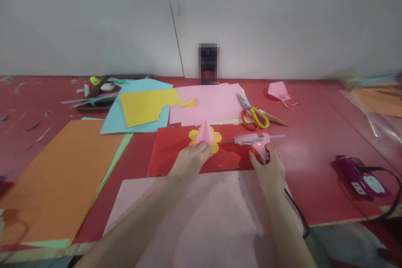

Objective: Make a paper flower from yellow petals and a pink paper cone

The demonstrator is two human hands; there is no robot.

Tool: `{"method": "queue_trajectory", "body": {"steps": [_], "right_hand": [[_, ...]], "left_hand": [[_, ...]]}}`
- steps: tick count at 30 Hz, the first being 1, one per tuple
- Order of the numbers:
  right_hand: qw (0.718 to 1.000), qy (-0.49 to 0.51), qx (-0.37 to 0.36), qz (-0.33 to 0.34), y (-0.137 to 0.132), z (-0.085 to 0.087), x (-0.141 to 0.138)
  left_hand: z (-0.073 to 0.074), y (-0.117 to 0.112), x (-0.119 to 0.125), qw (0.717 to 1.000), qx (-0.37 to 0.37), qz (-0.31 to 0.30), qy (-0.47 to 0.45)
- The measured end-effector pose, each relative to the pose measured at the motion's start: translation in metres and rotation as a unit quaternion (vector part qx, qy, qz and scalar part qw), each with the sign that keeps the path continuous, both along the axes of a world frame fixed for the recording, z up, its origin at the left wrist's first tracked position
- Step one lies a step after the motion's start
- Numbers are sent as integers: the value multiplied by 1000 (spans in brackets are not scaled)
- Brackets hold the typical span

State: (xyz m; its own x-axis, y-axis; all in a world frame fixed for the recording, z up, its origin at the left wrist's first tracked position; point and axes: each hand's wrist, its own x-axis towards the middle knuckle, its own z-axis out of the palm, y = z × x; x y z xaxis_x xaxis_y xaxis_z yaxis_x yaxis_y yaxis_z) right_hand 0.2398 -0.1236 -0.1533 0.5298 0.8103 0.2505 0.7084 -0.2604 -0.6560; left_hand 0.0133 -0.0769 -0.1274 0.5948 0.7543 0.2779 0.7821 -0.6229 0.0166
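The person's left hand [193, 158] has its fingers drawn together, clamped on the lower edge of a pink paper cone [205, 133], whose point stands up from the middle of a yellow paper flower [217, 137]. The flower lies on a glossy red sheet [171, 150] near the middle of the counter [317, 134]. The right hand [270, 169] is clamped around the handle of a pink glue gun [251, 139], thumb on one side and fingers on the other; its nozzle points left toward the flower, well short of touching it, and a small red light glows on its body. Whether the gun rests on the sheet or is lifted cannot be told. A large pale pink sheet [213, 217] spreads under both forearms. Behind the red sheet are scissors [264, 119] with one red and one yellow handle, overlapping pink sheets [207, 106], and a cut yellow sheet [141, 106] over a blue sheet [109, 119]. An orange sheet [63, 167] lies to the left, over a light green sheet [117, 155]. A purple power box [362, 178] with a black cable sits at the right.
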Motion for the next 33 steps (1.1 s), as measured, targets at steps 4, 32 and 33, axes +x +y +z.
{"method": "queue_trajectory", "body": {"steps": [4, 32, 33], "right_hand": [[1000, 4, 1, 4, 0, 1, 0], [996, -45, 4, 77, 4, 10, -23], [996, -46, 7, 81, 4, 10, -24]], "left_hand": [[-1, 1, 0, 1000, -5, -5, 6], [12, -1, 6, 983, -79, 140, -88], [12, 0, 5, 983, -82, 141, -88]]}}
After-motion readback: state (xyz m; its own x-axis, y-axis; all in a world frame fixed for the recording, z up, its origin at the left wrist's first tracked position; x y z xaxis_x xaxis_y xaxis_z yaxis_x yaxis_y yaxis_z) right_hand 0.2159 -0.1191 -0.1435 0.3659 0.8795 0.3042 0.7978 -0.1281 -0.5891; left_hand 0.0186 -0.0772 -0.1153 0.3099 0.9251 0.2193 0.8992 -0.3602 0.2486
